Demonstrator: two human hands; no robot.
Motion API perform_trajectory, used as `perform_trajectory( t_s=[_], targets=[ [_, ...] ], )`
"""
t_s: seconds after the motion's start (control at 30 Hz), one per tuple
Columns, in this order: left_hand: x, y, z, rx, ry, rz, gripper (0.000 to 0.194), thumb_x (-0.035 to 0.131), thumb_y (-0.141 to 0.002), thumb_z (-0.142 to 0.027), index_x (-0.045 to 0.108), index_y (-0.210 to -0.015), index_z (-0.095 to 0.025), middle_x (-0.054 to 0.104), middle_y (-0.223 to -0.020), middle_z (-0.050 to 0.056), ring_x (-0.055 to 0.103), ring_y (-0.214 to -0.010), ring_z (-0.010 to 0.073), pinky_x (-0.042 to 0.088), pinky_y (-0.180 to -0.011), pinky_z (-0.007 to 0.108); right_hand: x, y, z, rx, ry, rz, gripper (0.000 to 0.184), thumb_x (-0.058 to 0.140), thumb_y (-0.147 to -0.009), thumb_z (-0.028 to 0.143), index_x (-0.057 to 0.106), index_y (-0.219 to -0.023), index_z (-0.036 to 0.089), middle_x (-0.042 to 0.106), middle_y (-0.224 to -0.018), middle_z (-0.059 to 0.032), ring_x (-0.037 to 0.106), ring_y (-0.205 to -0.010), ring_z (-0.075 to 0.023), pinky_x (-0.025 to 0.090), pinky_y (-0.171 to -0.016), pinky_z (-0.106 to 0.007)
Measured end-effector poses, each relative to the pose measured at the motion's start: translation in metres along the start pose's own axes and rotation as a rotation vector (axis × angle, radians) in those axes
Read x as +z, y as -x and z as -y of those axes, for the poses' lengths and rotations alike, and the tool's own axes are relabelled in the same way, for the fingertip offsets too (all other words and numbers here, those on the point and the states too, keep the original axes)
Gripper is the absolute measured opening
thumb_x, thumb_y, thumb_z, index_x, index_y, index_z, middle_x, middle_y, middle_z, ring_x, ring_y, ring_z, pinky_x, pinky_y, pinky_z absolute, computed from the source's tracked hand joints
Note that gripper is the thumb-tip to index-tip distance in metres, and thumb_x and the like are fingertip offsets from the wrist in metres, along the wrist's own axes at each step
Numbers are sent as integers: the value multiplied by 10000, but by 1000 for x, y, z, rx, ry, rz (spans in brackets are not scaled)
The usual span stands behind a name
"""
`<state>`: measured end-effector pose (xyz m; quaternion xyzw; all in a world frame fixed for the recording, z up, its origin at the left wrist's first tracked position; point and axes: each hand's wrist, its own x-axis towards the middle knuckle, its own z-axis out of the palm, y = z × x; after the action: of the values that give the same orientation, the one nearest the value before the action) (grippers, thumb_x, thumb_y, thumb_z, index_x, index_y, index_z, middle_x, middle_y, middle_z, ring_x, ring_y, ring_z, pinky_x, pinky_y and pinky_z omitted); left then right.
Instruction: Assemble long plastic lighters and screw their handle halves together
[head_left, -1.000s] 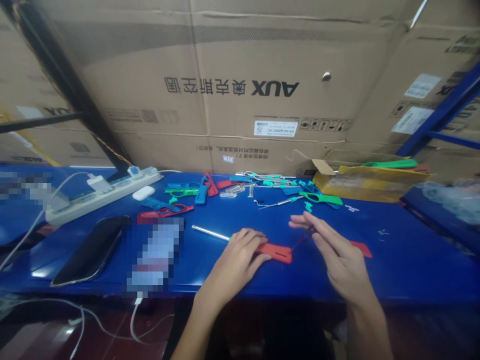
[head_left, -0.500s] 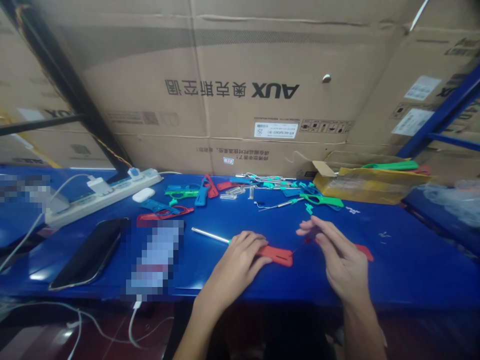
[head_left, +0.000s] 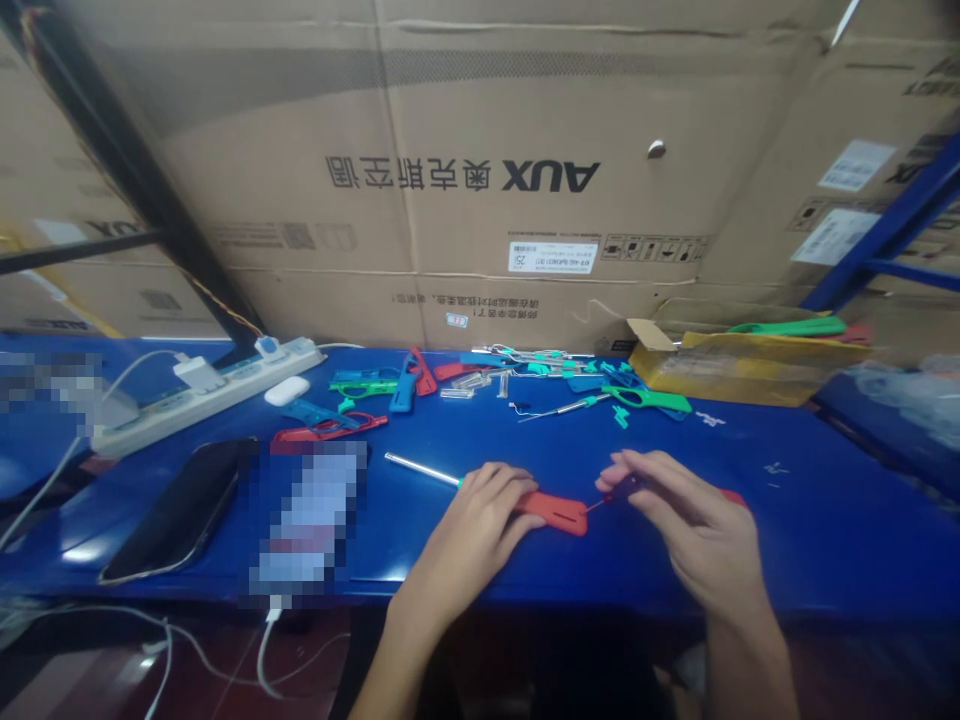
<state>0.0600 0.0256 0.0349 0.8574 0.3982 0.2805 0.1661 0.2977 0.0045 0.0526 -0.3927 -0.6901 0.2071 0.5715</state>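
My left hand (head_left: 484,515) wraps round an orange-red plastic handle (head_left: 553,511) with a slot near its end, lying low over the blue table. From the far side of that hand a thin metal tube (head_left: 424,469) points left, with a bit of green where it meets the fingers. My right hand (head_left: 686,515) is closed in a pinch to the right of the handle. A thin red strand (head_left: 596,504) runs from the handle's end to a small dark red piece (head_left: 624,488) at those fingertips; its kind is unclear. A red part (head_left: 733,497) shows partly behind the right hand.
Blue, green and red plastic parts (head_left: 405,388) and metal tubes lie scattered along the back. A yellow box (head_left: 750,372) stands back right. At left are a white power strip (head_left: 225,392), a black phone (head_left: 180,510) and a blurred phone (head_left: 311,520) on a cable.
My right hand has shifted slightly right and turned, and the dark red piece at its fingertips shows more. My left hand and the handle have stayed nearly in place.
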Motion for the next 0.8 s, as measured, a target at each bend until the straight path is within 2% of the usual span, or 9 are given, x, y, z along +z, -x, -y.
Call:
perform_trajectory(
  t_s=[0.07,0.17,0.37,0.57,0.7,0.8],
  targets=[
    [0,0,0,5,-11,-9,231,561,-1001,-343,601,-1202,-237,663,-1221,36,562,-1177,213,465,-1010,403,1,-3,-2,-21,-39,21,373,649,-924,137,704,-1232,342,721,-962,-24,696,-856,-174,598,-731,-321],
    [0,0,0,10,-21,-12,229,558,-1001,-352,608,-1193,-237,669,-1205,40,575,-1162,213,477,-994,402,3,-10,-2,-45,-61,29,299,672,-902,121,753,-1107,322,688,-898,-23,651,-846,-167,564,-698,-301],
    [1,1,1,7,-11,-10,226,568,-998,-335,595,-1199,-237,661,-1217,31,562,-1167,211,467,-990,392,14,-10,3,-97,-47,-70,278,759,-820,97,760,-1006,304,653,-843,-9,599,-825,-172,511,-684,-305],
    [1,1,1,12,-4,-10,227,584,-990,-319,597,-1199,-231,658,-1218,41,564,-1163,222,464,-990,405,30,-1,15,-76,153,-235,241,758,-848,151,734,-1046,286,613,-840,-6,580,-762,-168,475,-656,-316],
    [0,1,1,13,-13,-3,240,601,-980,-319,597,-1202,-227,659,-1214,51,563,-1155,235,468,-979,419,40,7,29,-169,350,-193,194,740,-866,154,711,-1012,278,629,-823,-4,588,-726,-164,505,-672,-324],
    [0,1,0,8,-16,-8,226,575,-994,-314,603,-1204,-232,662,-1201,48,570,-1141,226,476,-973,411,43,9,34,-260,389,-161,228,705,-886,123,683,-1050,279,673,-871,-14,629,-766,-176,536,-759,-352]
  ],
)
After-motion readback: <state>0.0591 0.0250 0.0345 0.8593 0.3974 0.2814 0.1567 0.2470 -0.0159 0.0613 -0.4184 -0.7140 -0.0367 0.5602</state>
